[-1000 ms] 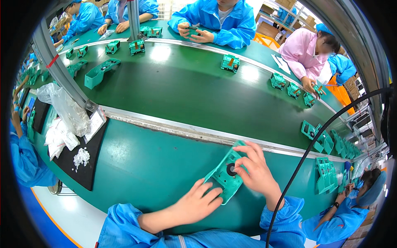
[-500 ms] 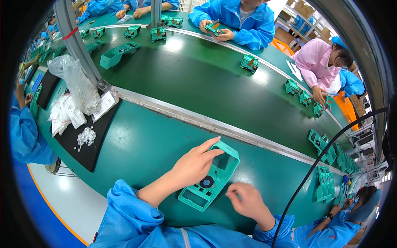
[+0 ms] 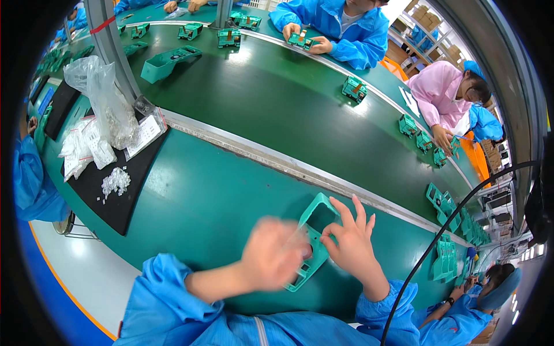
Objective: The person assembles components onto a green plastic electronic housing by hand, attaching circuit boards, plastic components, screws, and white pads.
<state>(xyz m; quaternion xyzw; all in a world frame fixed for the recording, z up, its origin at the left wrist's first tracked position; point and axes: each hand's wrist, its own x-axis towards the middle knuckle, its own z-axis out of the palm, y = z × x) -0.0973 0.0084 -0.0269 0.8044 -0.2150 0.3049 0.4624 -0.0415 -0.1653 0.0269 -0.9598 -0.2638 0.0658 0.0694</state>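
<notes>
A green plastic housing point(image 3: 319, 209) lies slanted on the bench in front of me, a large rectangular opening at its far end. My left hand point(image 3: 274, 254), smeared by motion, covers its left middle part; whether it touches the housing or holds anything is unclear. At the housing's right edge is my right hand point(image 3: 353, 239). Its thumb and forefinger are pinched together over the edge, and the other fingers stretch upward. Anything in that pinch is too small or hidden to name. Most of the dark round part in the housing is hidden behind my left hand.
Small clear pieces point(image 3: 116, 181) lie on a black mat point(image 3: 131, 199) at left, beside plastic bags point(image 3: 107, 109). Beyond a metal rail point(image 3: 259, 157) runs a green conveyor point(image 3: 254, 98) carrying green assemblies. A black cable point(image 3: 424, 254) hangs at right. Co-workers sit around.
My left hand has let go of the housing's far end and come back toward me. My right hand has moved up to the housing's right edge, its outer fingers now stretched.
</notes>
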